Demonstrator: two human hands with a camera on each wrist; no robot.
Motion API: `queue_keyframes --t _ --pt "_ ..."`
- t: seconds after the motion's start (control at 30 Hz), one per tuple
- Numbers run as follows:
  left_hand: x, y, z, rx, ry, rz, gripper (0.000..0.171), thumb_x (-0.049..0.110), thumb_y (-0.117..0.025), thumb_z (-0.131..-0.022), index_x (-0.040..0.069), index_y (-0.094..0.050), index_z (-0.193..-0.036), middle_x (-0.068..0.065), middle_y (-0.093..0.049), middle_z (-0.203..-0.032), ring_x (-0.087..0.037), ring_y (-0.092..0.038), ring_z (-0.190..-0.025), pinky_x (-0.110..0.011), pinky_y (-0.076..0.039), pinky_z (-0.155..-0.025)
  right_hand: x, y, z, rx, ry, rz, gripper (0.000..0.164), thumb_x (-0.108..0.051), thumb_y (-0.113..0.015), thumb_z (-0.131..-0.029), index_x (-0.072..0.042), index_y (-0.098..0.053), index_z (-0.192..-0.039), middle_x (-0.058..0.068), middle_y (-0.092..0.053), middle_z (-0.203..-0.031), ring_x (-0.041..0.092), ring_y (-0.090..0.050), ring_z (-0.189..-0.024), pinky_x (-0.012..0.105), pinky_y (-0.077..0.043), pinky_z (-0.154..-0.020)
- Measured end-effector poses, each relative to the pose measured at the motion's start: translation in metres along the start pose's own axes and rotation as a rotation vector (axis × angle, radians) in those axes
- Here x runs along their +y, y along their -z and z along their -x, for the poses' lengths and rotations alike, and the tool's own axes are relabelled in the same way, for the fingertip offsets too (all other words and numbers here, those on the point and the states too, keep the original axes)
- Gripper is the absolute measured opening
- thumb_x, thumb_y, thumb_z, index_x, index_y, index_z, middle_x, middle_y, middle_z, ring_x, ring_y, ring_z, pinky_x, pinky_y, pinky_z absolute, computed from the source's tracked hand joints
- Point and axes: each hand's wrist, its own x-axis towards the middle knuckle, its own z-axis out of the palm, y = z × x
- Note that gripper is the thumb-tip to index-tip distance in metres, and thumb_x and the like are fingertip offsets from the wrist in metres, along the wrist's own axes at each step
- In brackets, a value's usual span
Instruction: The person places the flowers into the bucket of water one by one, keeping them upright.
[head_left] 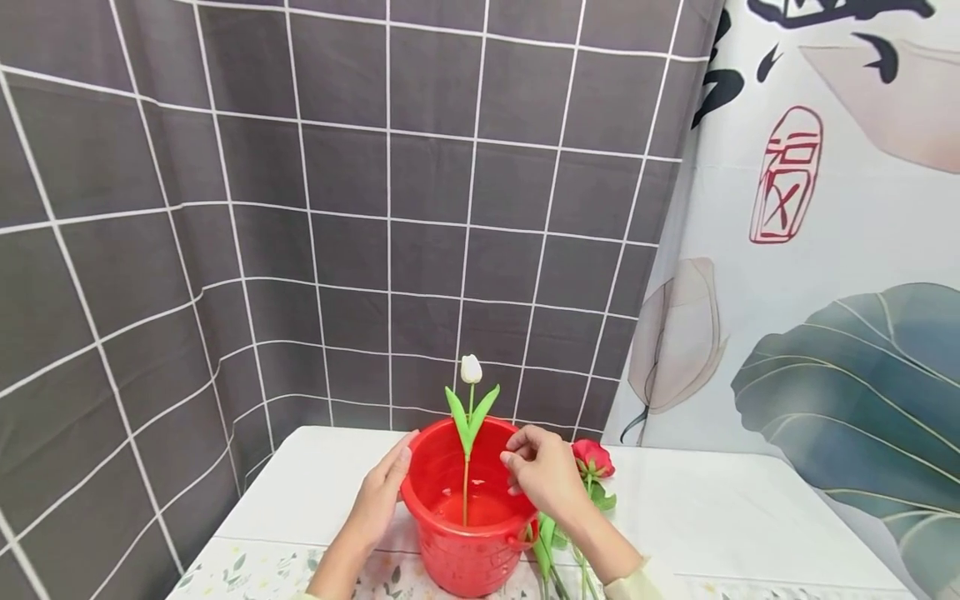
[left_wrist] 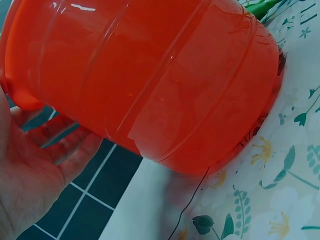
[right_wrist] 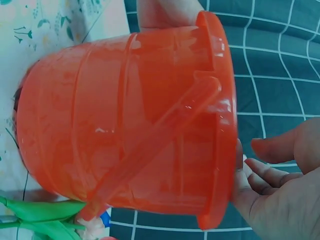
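Note:
A red plastic bucket (head_left: 468, 554) stands upright on the table, with a white tulip (head_left: 471, 369) inside it. The tulip's green leaves and bloom rise above the rim, and its stem runs down to the bottom. My left hand (head_left: 380, 492) rests against the bucket's left side, its fingers extended along the wall below the rim. At the right of the rim, my right hand (head_left: 546, 472) has loosely bent fingers, with thumb and fingertips apart and nothing between them in the right wrist view. The bucket's handle (right_wrist: 150, 145) hangs down its side.
A red rose (head_left: 592, 458) and other green stems (head_left: 546, 546) lie on the table right of the bucket, partly behind the right forearm. A floral cloth (head_left: 247, 571) covers the front of the white tabletop (head_left: 712, 500). Behind hangs a dark grid curtain (head_left: 427, 250).

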Motion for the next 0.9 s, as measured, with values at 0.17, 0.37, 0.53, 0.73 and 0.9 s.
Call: queue_keyframes --t 0.17,0.37,0.53,0.73,0.9 --pt "0.001 -0.001 0.0 0.005 -0.004 0.011 0.051 0.04 -0.04 -0.102 0.014 -0.042 -0.146 -0.015 -0.049 -0.142 -0.035 -0.055 -0.121 -0.032 -0.056 -0.082 -0.002 0.012 0.005 0.062 -0.019 0.028 0.005 0.002 -0.067 -0.085 0.001 -0.063 -0.089 0.008 -0.058 -0.069 0.017 -0.059 -0.051 0.028 -0.055 -0.05" --pt "0.003 -0.002 0.001 0.005 -0.015 0.014 0.05 0.037 -0.04 -0.103 0.012 -0.042 -0.146 -0.016 -0.049 -0.142 -0.036 -0.054 -0.121 -0.035 -0.056 -0.083 0.001 0.028 0.013 0.129 -0.053 0.057 0.004 0.002 -0.065 -0.086 0.0 -0.064 -0.089 0.01 -0.06 -0.07 0.018 -0.058 -0.051 0.029 -0.055 -0.051" --pt "0.003 0.0 0.001 0.005 -0.023 0.015 0.049 0.034 -0.04 -0.104 0.01 -0.041 -0.146 -0.017 -0.048 -0.142 -0.037 -0.053 -0.122 -0.037 -0.056 -0.083 0.006 0.039 0.019 0.15 -0.071 0.086 0.004 0.002 -0.066 -0.085 0.001 -0.063 -0.088 0.009 -0.059 -0.067 0.016 -0.056 -0.049 0.026 -0.053 -0.048" --pt "0.004 0.0 0.002 -0.002 -0.022 0.021 0.049 0.032 -0.039 -0.104 0.01 -0.04 -0.147 -0.017 -0.048 -0.142 -0.036 -0.053 -0.123 -0.033 -0.056 -0.081 0.017 0.048 0.03 0.159 -0.113 0.139 0.008 0.002 -0.068 -0.083 0.0 -0.061 -0.085 0.003 -0.054 -0.06 0.019 -0.056 -0.046 0.025 -0.05 -0.046" --pt "0.006 -0.002 0.002 -0.013 -0.021 0.015 0.049 0.033 -0.039 -0.104 0.009 -0.04 -0.146 -0.017 -0.047 -0.143 -0.037 -0.051 -0.124 -0.038 -0.056 -0.084 0.028 0.055 0.041 0.151 -0.141 0.165 0.013 0.004 -0.07 -0.081 0.002 -0.059 -0.089 0.003 -0.053 -0.059 0.019 -0.057 -0.045 0.026 -0.049 -0.045"
